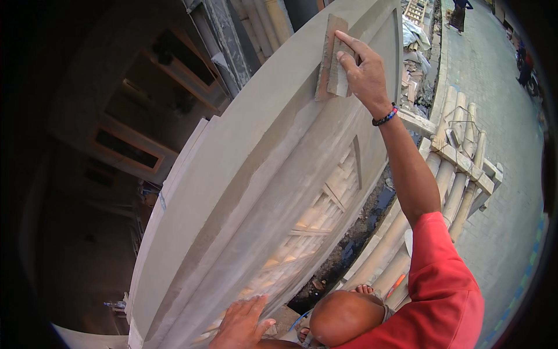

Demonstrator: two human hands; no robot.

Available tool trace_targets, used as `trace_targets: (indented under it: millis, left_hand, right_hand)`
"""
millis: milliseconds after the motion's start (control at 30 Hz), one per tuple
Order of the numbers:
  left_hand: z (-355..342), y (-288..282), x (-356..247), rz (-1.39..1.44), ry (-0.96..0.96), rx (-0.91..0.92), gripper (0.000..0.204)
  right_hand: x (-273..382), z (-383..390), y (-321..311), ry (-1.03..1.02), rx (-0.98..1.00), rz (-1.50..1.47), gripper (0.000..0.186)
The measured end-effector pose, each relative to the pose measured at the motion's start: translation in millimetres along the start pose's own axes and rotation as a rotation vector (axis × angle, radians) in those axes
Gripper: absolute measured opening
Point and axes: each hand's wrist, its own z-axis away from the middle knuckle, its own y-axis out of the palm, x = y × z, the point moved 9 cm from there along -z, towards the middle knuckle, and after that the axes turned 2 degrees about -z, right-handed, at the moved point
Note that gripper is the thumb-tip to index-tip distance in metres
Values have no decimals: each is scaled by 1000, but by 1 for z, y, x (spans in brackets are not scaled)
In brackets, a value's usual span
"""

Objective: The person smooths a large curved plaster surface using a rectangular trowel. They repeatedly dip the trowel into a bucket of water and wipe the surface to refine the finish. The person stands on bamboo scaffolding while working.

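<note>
Float [329,49] lies against the wall [226,157], up near its far end. Right hand [367,75] has its fingers closed around the float's grip, index finger stretched along it. Left hand [243,323] low at the wall's near end, palm down, fingers extended and somewhat spread, nothing seen in them; firm contact with the wall, cannot tell. A darker, damp-looking band runs along the wall, below its pale upper face. Step in hand, by my reading: smoothing plaster along the wall. Next stroke likely calls for even pressure, float kept flat. Right of the wall: ditch [349,251], then bamboo [446,174], then paving [503,192].
</note>
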Motion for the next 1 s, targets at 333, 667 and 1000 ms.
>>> trace_targets:
  millis: [333,667,1000]
  left_hand:
    - [-11,11,-20,41,16,28,55]
    - [-38,-2,-37,-74,189,49,56]
    - [-49,-4,-48,-208,268,39,58]
  right_hand:
    - [-5,66,-28,-61,39,86,42]
    - [14,104,33,39,214,97,41]
    - [27,36,23,-78,24,78,44]
